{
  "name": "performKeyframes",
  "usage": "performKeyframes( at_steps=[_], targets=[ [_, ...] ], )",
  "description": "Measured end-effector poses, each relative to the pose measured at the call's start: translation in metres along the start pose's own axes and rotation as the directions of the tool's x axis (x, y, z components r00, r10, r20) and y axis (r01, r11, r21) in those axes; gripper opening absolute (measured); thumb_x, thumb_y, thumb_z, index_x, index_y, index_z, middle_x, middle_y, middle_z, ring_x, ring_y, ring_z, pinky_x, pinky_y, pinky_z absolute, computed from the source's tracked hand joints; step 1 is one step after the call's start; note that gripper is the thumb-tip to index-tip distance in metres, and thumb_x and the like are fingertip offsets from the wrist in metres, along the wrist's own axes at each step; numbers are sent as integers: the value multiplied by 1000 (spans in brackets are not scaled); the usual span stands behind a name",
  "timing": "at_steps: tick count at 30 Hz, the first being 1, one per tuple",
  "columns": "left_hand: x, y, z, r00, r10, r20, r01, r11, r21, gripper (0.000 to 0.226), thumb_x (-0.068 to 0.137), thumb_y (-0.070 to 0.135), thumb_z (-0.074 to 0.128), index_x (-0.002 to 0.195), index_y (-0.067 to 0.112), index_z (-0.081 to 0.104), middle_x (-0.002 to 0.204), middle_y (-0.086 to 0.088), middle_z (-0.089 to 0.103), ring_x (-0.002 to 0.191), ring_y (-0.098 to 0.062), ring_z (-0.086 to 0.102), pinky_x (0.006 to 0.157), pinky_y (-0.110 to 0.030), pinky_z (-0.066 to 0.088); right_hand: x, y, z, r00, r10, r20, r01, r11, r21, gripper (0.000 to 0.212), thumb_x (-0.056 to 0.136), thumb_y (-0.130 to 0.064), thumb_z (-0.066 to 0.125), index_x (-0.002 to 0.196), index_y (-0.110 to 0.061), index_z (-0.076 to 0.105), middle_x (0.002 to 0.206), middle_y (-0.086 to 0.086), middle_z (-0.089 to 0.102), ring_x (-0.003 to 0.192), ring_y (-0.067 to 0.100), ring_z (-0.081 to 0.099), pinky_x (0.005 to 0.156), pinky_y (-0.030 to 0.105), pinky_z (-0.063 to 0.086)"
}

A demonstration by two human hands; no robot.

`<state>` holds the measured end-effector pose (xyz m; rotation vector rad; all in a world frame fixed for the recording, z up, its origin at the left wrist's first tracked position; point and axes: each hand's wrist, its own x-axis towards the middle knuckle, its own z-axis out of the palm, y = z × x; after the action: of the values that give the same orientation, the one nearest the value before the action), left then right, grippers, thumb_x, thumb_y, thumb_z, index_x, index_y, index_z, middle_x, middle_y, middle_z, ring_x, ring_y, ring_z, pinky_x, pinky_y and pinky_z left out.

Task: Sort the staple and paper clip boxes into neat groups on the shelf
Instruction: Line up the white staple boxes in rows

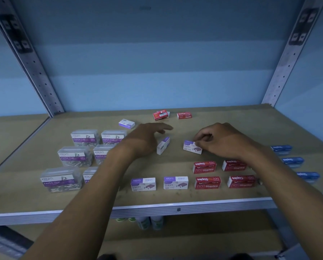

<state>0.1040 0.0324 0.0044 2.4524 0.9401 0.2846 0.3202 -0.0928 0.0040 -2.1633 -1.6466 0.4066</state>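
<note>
On the shelf [232, 117], clear paper clip boxes [74, 156] and red staple boxes [206, 182] sit grouped, while the right hand [222, 141] pinches a purple staple box [191, 147], left hand [147, 137] hovering relaxed beside another, strays behind.

paper clip boxes [75, 156] left | staple boxes [207, 182] right, front | shelf [175, 196] beneath

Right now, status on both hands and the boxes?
Right hand pinching purple staples box. Left hand open beside tilted purple box. Three strays at back; nothing blocking.
</note>
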Motion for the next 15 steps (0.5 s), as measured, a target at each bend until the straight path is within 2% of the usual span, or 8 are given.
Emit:
performKeyframes(
  at_steps=[2, 4, 7, 9, 11, 15],
  targets=[
    [-1, 0, -3, 993, 79, 93, -85, 994, 68, 67, 86, -9, 52, 133, 39, 56, 146, 11, 43, 133, -11, 42, 101, -23, 37, -2, 0, 0, 1000, 1, -2, -1, 1000, 14, 19, 89, -41, 69, 105, -33, 76, 100, -16, 72, 92, -3, 64, 85, 26, 54],
    [0, 1, -5, 984, 110, 139, -129, 982, 139, 70, 85, -13, 50, 128, 41, 60, 152, 13, 35, 139, -10, 33, 108, -27, 35, -3, 0, 0, 1000, 4, 1, -4, 1000, 28, 22, 86, -43, 72, 106, -33, 75, 100, -16, 73, 90, -2, 64, 84, 27, 55],
    [2, -2, -6, 981, 123, 153, -151, 971, 183, 53, 89, -3, 56, 120, 38, 66, 150, 12, 39, 137, -11, 37, 109, -27, 34, -2, -1, 3, 1000, 7, 20, -7, 999, 42, 28, 81, -44, 78, 107, -33, 75, 99, -15, 73, 89, 0, 66, 83, 28, 57],
    [1, -2, -5, 981, 142, 131, -164, 971, 174, 35, 89, 11, 64, 116, 33, 68, 141, 9, 50, 130, -11, 45, 106, -24, 36, -1, -2, 5, 1000, 7, 21, -8, 999, 45, 28, 80, -42, 80, 106, -33, 75, 99, -16, 73, 86, -1, 66, 80, 25, 56],
    [0, -1, -3, 986, 142, 92, -156, 974, 163, 24, 84, 22, 70, 107, 29, 72, 124, 7, 60, 117, -12, 53, 100, -29, 43, 0, -2, 6, 1000, 0, 16, -1, 999, 47, 25, 80, -39, 80, 104, -34, 76, 97, -17, 74, 82, -3, 66, 73, 20, 53],
    [0, 0, -1, 995, 99, 24, -102, 986, 135, 16, 79, 33, 74, 94, 28, 73, 102, 11, 64, 98, -9, 57, 87, -29, 50, 1, -6, 10, 1000, -18, -7, 18, 998, 63, 17, 82, -34, 79, 99, -33, 77, 93, -17, 74, 71, -7, 65, 65, 16, 49]
  ],
)
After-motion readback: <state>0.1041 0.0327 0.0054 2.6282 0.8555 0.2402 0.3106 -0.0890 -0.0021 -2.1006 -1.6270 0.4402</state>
